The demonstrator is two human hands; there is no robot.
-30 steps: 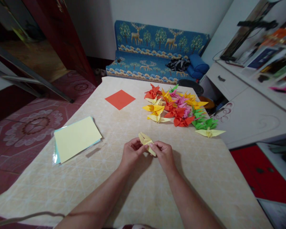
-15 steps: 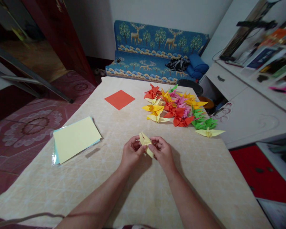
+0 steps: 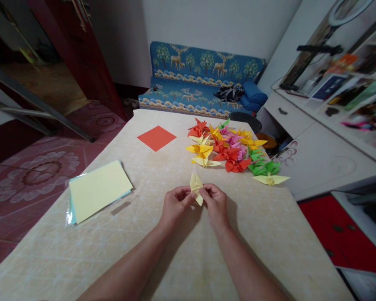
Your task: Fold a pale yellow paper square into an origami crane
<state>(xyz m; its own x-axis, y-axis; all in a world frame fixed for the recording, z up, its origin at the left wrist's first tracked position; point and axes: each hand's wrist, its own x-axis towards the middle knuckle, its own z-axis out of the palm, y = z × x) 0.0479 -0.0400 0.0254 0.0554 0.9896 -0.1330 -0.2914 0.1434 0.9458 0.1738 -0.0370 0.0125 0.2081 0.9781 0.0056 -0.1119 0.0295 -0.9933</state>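
Observation:
Between my two hands is a folded piece of pale yellow origami paper (image 3: 196, 183), narrow and pointed at both ends. My left hand (image 3: 177, 205) pinches its left side, thumb in front and fingers behind. On its right side my right hand (image 3: 215, 202) grips it the same way, with the thumb pressed on the front face. Both hands are just above the table (image 3: 113, 255). Beyond them, to the right, lies a cluster of folded paper cranes (image 3: 228, 154) in red, orange, yellow, pink and green. A pale yellow crane (image 3: 271, 179) sits at the cluster's near right end.
A red paper square (image 3: 156, 138) lies flat at the table's far left. Nearer on the left, a stack of yellow and blue paper (image 3: 100, 190) rests on a clear plastic sleeve. Behind the table stands a blue patterned sofa (image 3: 188, 98); a white cabinet (image 3: 319, 154) is to the right.
The folded yellow paper has turned more upright, showing a broader face, while both hands keep hold of it. The camera view has tilted up slightly, so the scene sits a little lower.

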